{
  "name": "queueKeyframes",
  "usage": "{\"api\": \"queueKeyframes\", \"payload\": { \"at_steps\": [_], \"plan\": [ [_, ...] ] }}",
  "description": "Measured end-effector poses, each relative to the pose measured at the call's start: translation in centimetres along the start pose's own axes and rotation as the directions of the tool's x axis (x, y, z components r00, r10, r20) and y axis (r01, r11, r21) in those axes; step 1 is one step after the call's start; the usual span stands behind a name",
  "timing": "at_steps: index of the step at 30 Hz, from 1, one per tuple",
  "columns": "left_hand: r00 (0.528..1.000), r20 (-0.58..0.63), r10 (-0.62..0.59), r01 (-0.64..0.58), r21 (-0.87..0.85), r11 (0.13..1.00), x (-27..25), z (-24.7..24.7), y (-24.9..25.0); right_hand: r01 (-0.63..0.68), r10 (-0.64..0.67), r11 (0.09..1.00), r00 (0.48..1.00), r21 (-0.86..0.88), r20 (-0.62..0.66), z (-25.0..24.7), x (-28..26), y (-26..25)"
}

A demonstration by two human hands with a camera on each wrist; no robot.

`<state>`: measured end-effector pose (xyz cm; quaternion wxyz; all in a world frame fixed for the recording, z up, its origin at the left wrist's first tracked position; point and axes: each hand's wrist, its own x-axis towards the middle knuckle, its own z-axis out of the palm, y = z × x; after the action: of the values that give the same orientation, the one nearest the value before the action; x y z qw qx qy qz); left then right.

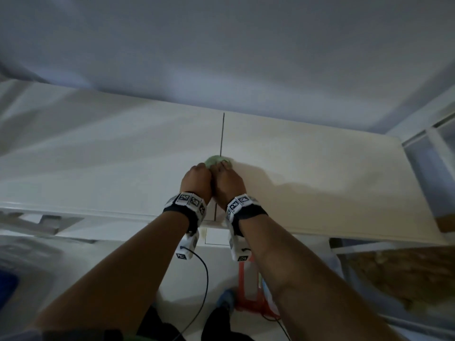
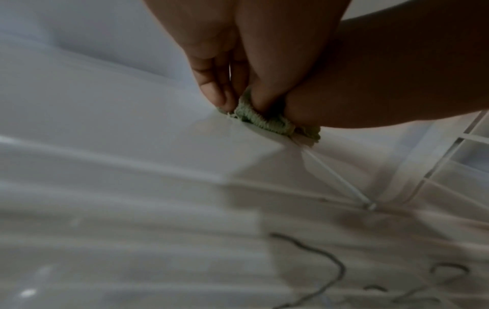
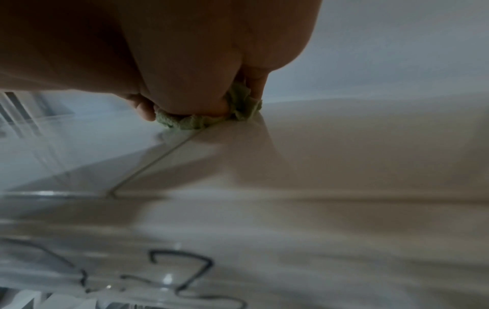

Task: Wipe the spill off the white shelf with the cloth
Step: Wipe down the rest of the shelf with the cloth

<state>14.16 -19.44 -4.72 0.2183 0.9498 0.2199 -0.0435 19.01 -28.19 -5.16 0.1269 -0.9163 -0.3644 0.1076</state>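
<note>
L hand: left hand (image 1: pixel 196 178) on white shelf (image 1: pixel 307 173), knuckles up, touching the other hand. Fingers (image 2: pixel 211 92) curled down and pinching the cloth's L edge against the surface (left wrist view).
Cloth: green cloth (image 1: pixel 218 160) bunched into a small wad, lying on the shelf, mostly hidden under both hands; only its far rim shows past the fingertips in head view. In left wrist view cloth (image 2: pixel 267 120) sits flat under the fingers.
Seam: dark seam line (image 1: pixel 222 134) runs near-to-far across shelf; wad sits right on it, hands either side.
R hand: right hand (image 1: pixel 227 182) just beside L, thumb and fingers curled over the cloth (image 3: pixel 211 121), pressing it down.
Key relation: cloth lies directly under and just ahead of the fingertips, away from the body. Both hands equally near, neither leads.
Axis/pointing: wad's long axis approx L–R, across the seam; no clear point or end, too crumpled to tell.
Spill: can't make out any wet patch; dim + blurred.
Next (judgement): prob. a push or pull stroke along the seam, both hands pressing down together.
</note>
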Motion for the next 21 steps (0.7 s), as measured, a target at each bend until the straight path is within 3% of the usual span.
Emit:
{"api": "queueKeyframes", "payload": {
  "at_steps": [9,21],
  "plan": [
    [0.999,0.006,-0.051,0.051,0.004,0.999,-1.9,-0.1,2.0,-0.003,0.003,0.999,1.000,-0.055,0.002,0.3,-1.9,0.9],
    [0.990,0.125,0.066,-0.086,0.164,0.983,-6.9,0.2,2.4,-0.041,0.050,0.994,0.995,-0.098,0.090,0.1,-7.8,0.0]
  ]
}}
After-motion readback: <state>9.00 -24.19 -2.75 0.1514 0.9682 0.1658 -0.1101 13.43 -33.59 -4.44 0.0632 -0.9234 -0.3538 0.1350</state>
